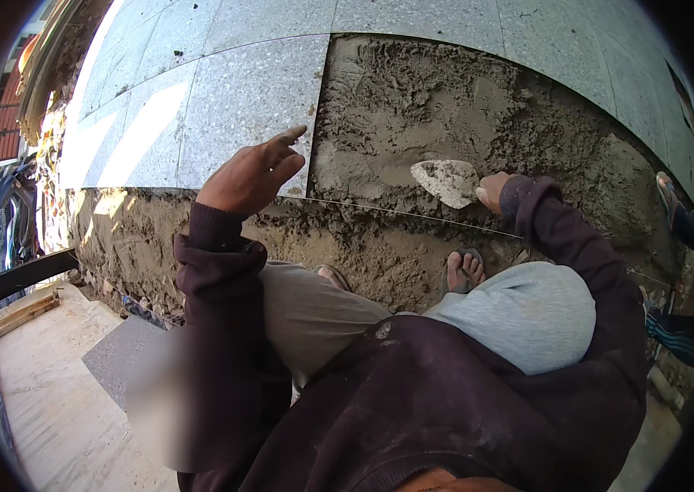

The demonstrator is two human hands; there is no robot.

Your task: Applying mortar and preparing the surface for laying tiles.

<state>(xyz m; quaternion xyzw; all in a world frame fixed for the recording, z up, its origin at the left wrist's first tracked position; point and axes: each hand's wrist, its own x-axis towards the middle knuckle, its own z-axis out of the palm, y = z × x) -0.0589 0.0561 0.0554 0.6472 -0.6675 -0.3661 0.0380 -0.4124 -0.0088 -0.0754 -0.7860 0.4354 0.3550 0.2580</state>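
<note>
My right hand [493, 192] is closed round the handle of a trowel [448, 182], whose pointed blade is caked with grey mortar. The blade hangs over or rests on a bed of wet mortar [412, 107]; I cannot tell which. My left hand [250, 174] hovers over the edge of a speckled grey tile [252, 98], its fingers stretched toward the mortar and nothing in them. A thin string [412, 215] runs along the near side of the tile and mortar.
Laid tiles [420, 18] border the mortar at the far side. My sandalled foot [465, 269] stands on rough dirt by the string. Another person's foot [666, 193] shows at the right edge. A loose grey tile [121, 357] lies on the pale floor [43, 369] at lower left.
</note>
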